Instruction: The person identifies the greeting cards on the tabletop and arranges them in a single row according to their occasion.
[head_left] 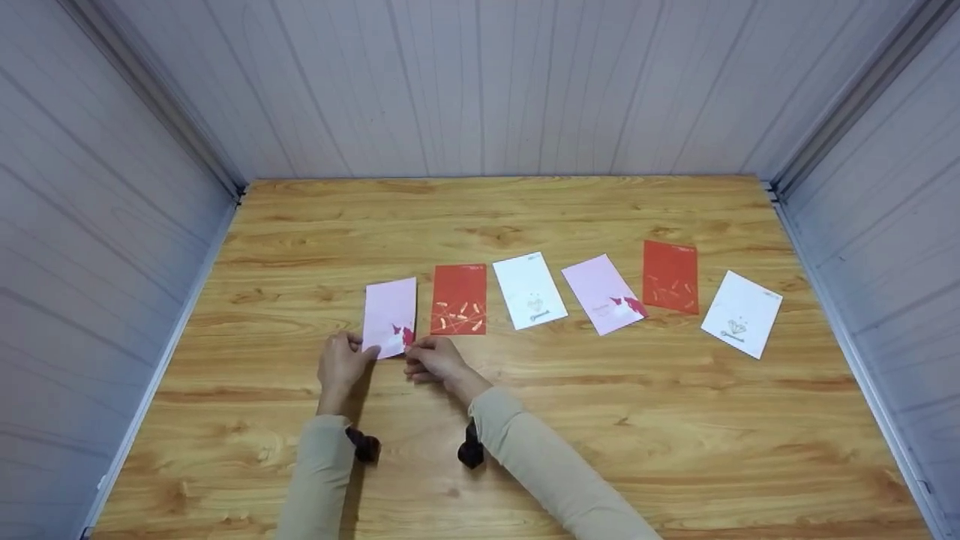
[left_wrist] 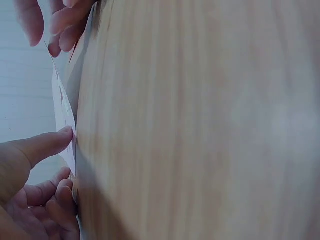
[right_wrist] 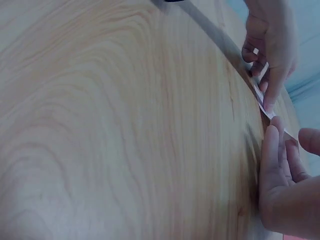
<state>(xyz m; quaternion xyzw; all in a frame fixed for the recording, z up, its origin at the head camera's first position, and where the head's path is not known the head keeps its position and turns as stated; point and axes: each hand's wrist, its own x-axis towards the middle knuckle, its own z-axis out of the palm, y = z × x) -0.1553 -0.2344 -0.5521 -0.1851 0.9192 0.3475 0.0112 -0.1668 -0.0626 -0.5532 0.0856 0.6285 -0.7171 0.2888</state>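
A pink card (head_left: 388, 315) with a dark-pink and white print at its lower right lies leftmost in the row, its near edge tilted up off the table in the left wrist view. My left hand (head_left: 345, 367) pinches its lower left corner, thumb on the upper face and the other fingers below. At the lower right corner is my right hand (head_left: 439, 361). Its fingers (right_wrist: 270, 150) reach out straight by the card, while the thumb (right_wrist: 310, 141) stands apart from them. Just right of the pink card lies a red card (head_left: 459, 298) with gold lines.
Farther right lie a white card (head_left: 529, 289), a second pink card (head_left: 602, 292), a second red card (head_left: 670, 276) and another white card (head_left: 741, 315), several at a slant. Pale panel walls (head_left: 480, 90) enclose the wooden table (head_left: 600, 450) at the back and both sides.
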